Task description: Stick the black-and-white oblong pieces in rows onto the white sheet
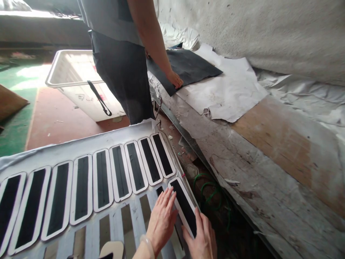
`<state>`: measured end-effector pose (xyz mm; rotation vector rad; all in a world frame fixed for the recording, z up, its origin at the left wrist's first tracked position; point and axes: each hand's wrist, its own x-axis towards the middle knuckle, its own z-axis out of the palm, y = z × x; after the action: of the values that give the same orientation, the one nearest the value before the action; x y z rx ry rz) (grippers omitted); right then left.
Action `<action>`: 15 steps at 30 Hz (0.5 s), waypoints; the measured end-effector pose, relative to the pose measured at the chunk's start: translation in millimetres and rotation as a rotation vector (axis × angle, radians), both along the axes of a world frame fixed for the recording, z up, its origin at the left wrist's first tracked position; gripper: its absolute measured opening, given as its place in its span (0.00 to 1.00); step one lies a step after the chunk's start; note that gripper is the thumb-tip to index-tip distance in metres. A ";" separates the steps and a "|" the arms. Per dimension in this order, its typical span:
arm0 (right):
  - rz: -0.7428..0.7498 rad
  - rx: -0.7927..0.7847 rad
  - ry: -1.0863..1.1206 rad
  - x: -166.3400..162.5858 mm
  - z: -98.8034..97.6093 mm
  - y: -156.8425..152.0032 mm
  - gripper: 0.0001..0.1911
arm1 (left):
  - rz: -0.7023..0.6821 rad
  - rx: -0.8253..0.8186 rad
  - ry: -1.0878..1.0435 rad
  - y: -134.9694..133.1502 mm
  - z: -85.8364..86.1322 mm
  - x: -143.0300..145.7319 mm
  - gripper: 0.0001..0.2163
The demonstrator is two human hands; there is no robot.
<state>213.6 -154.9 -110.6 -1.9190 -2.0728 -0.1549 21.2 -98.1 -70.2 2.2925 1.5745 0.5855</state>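
Observation:
A rounded rectangular pad (184, 202), black in the middle with a white border, lies at the near right corner of the padded board. My left hand (162, 217) rests by its upper left edge, fingers stretched out. At the pad's lower end, my right hand (202, 235) has its thumb on one side and its fingers on the other. A row of matching pads, among them one (162, 154) at the far right, lies along the board's far side. Grey strips (128, 226) show on the near part of the board (118, 135). A beige piece (114, 249) is partly cut off at the bottom.
A co-worker (121, 64) stands ahead, one hand (175, 80) on a black sheet (191, 64) on the long bench (242, 172). White sheeting (231, 93) lies there too. A white bin (72, 84) stands beyond the board. Green cord (207, 183) hangs in the gap at right.

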 end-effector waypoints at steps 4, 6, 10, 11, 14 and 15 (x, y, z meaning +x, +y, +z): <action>-0.002 0.004 -0.069 -2.0 -4.3 -1.0 0.39 | -0.007 -0.008 0.038 4.8 -10.2 6.1 0.26; 0.003 0.002 -0.090 -3.1 -5.7 -0.7 0.39 | -0.011 -0.008 0.045 5.7 -13.6 7.8 0.27; 0.011 0.018 -0.095 -4.2 -2.6 1.3 0.38 | -0.022 0.004 0.064 6.2 -16.1 9.4 0.26; 0.018 0.027 -0.088 -4.7 0.3 2.0 0.37 | -0.025 0.009 0.068 6.3 -15.9 9.3 0.26; 0.019 0.015 -0.028 -7.3 12.0 4.3 0.36 | -0.031 0.007 0.074 7.4 -14.4 7.7 0.25; 0.011 -0.006 -0.003 -8.4 15.6 5.2 0.35 | -0.033 0.002 0.074 8.1 -13.9 6.9 0.25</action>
<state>205.2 -149.7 -95.0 -1.9119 -2.0883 -0.1494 28.0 -90.0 -84.1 2.3623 1.5669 0.4995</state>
